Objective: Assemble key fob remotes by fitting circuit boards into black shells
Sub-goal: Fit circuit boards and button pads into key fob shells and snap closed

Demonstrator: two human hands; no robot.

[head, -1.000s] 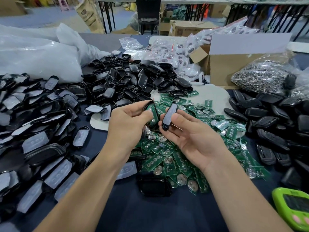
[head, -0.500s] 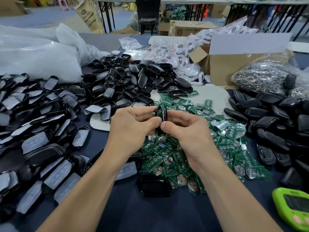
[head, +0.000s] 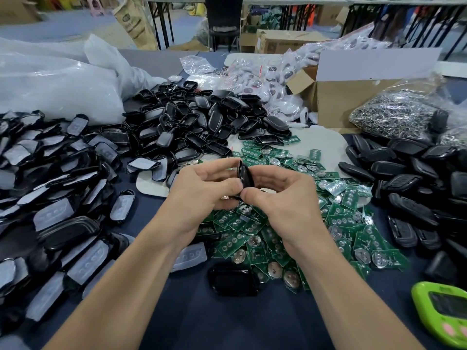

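**A:** Where is the shell sitting right now?

**B:** You are holding the black key fob shell [head: 243, 176] edge-on at the centre of the frame, lifted just above the pile of green circuit boards [head: 252, 231].

**A:** And what are my hands doing?

**B:** Your left hand [head: 202, 190] is pinching it from the left, with thumb and curled fingers closing on its lower end. Your right hand [head: 283, 195] is gripping it from the right, its thumb pressing close beside the left thumb and its fingers curling round behind. I cannot tell whether a board is sitting inside.

**A:** What is lying around it?

**B:** Below your wrists, a single black shell half [head: 233, 279] is lying on the dark blue table [head: 227, 324], with a translucent button pad [head: 189, 256] just to its left. A heap of empty shells [head: 202, 122] is spreading across the upper centre. Film-covered shells [head: 50, 185] are filling the left side, and black fobs [head: 404, 185] are piling up along the right edge. Further out, a white plastic bag [head: 58, 89] is slumping in the upper left. A cardboard box [head: 353, 99] is standing open at the upper right, beside a clear bag of metal rings [head: 394, 114]. A green device [head: 442, 314] is poking in at the lower right corner.
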